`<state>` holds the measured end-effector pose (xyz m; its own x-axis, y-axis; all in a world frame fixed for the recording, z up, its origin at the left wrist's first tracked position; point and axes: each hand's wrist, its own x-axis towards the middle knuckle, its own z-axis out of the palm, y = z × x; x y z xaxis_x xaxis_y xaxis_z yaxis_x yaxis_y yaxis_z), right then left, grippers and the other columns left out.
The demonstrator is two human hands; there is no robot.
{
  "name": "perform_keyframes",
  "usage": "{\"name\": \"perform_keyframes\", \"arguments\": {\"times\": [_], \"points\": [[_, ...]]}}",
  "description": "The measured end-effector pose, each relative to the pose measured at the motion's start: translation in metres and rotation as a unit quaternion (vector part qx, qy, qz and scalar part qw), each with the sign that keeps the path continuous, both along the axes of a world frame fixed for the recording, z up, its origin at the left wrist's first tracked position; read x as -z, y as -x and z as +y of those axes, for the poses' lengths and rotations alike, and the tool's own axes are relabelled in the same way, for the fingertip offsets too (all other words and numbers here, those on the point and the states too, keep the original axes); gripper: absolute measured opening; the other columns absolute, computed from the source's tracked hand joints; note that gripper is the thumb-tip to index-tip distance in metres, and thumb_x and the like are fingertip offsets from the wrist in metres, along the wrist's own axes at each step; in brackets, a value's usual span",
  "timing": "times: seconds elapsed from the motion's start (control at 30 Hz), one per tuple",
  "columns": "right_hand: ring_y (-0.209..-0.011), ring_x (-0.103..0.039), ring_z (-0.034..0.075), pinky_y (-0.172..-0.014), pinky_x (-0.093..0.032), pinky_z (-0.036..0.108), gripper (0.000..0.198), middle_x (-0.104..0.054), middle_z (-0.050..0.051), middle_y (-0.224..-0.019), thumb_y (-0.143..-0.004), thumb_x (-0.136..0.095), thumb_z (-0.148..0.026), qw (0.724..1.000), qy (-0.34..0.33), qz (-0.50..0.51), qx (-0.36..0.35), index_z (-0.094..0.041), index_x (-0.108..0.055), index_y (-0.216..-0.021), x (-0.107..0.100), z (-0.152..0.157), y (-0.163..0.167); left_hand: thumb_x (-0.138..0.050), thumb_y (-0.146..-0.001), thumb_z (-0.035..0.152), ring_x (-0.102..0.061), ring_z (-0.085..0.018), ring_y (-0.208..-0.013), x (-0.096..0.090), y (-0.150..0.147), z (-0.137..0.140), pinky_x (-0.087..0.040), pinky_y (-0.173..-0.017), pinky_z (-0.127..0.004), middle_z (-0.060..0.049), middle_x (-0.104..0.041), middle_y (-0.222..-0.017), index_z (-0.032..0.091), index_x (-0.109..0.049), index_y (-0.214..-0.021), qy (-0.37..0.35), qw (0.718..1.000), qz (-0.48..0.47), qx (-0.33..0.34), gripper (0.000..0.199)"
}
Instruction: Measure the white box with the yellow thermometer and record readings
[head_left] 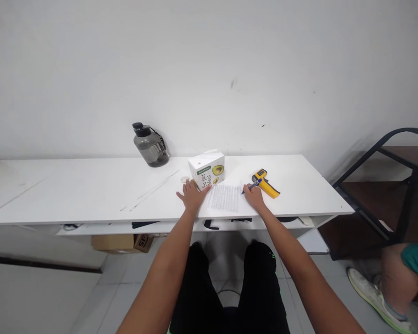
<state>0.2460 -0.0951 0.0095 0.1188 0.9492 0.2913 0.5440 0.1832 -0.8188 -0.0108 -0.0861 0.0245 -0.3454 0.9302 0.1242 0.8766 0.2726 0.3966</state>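
My right hand (pixel 254 197) is closed around a blue pen (pixel 255 184), whose tip is near the right edge of a sheet of paper (pixel 225 198) covered in dense handwriting. My left hand (pixel 192 196) lies on the desk with its fingers spread. Its thumb reaches along the lower front of a white box (pixel 208 170) printed with avocados and "Su-per Meal". Whether the thumb presses on the box or only lies before it, I cannot tell. Just beyond my right hand rests a yellow and black infrared thermometer gun (pixel 270 188).
A grey water bottle (pixel 151 147) with a black lid stands by the wall on the white desk (pixel 73 190). Beneath are a shelf with dark items and a cardboard box (pixel 114 242). To the right are a dark metal-framed rack (pixel 402 213) and another person's leg (pixel 397 278).
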Motion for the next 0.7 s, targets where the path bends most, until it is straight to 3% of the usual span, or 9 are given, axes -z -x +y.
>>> {"name": "perform_keyframes", "arguments": {"times": [0.53, 0.7], "points": [[-0.052, -0.045, 0.014, -0.055, -0.033, 0.026, 0.037, -0.043, -0.003, -0.047, -0.083, -0.042, -0.04, 1.0, -0.007, 0.008, 0.014, -0.022, -0.035, -0.051, -0.0016, -0.0019, -0.0006, -0.034, -0.069, 0.083, -0.018, -0.039, -0.139, -0.0013, -0.0008, -0.0009, -0.006, -0.109, -0.064, -0.016, -0.022, -0.153, 0.017, -0.031, -0.141, 0.004, 1.0, -0.005, -0.003, 0.097], [-0.06, -0.055, 0.018, -0.063, -0.042, 0.028, 0.04, -0.056, 0.0, -0.055, -0.087, -0.039, -0.048, 1.0, -0.005, 0.024, 0.013, -0.021, -0.053, -0.062, -0.0014, -0.0023, -0.001, -0.037, -0.069, 0.083, -0.02, -0.037, -0.138, -0.0017, -0.001, -0.0014, -0.006, -0.109, -0.064, -0.016, -0.028, -0.15, 0.019, -0.035, -0.138, -0.005, 1.0, -0.015, -0.003, 0.095]]}}
